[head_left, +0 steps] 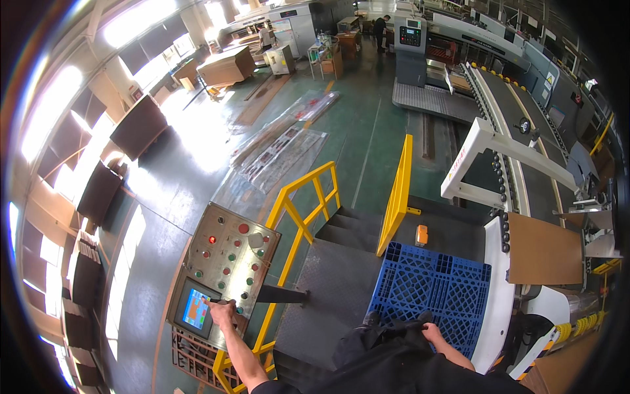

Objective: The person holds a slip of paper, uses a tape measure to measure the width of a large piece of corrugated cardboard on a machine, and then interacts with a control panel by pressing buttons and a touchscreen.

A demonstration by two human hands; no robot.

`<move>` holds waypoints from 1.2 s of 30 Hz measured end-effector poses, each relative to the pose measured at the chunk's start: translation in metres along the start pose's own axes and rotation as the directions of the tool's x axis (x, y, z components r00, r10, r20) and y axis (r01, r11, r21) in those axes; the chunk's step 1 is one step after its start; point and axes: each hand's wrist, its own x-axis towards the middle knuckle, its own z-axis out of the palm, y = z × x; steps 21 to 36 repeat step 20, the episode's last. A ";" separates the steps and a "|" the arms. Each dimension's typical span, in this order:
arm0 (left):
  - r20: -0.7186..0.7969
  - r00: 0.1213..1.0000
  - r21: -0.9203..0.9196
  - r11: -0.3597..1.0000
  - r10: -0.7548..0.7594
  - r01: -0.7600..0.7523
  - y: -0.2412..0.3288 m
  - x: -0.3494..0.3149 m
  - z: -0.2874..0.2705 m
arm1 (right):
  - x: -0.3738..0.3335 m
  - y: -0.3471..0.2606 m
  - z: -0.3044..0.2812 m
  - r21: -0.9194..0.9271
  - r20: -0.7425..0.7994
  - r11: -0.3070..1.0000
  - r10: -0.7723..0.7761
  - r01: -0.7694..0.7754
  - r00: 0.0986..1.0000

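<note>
My left hand point(222, 313) reaches to the control panel point(252, 269) on my left. Its index finger is stretched out at the lit touchscreen point(195, 309), the other fingers are bent, and I see nothing held in it. Red and green buttons point(226, 270) sit on the panel beyond the screen. Low at my right side, my right hand point(431, 333) rests against my dark clothing point(380, 341), fingers curled. Whether it grips the cloth or something else is hidden. Beneath and ahead of it lies a blue plastic pallet point(433, 279).
Yellow railings point(281, 207) flank dark steps point(351, 226) going down ahead. An orange-and-white object point(421, 235) lies beyond the pallet. On the right, a cardboard sheet point(546, 249) sits by a conveyor point(525, 141) with a white frame point(476, 154). Far off, a person point(380, 33) stands near machines.
</note>
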 end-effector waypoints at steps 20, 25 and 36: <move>0.062 0.994 0.075 0.994 -0.090 0.085 0.023 -0.013 -0.024 | 0.027 0.052 0.013 0.066 -0.004 0.983 -0.169 0.169 0.986; 0.062 0.994 0.075 0.994 -0.090 0.085 0.023 -0.013 -0.024 | 0.027 0.052 0.013 0.066 -0.004 0.983 -0.169 0.169 0.986; 0.062 0.994 0.075 0.994 -0.090 0.085 0.023 -0.013 -0.024 | 0.027 0.052 0.013 0.066 -0.004 0.983 -0.169 0.169 0.986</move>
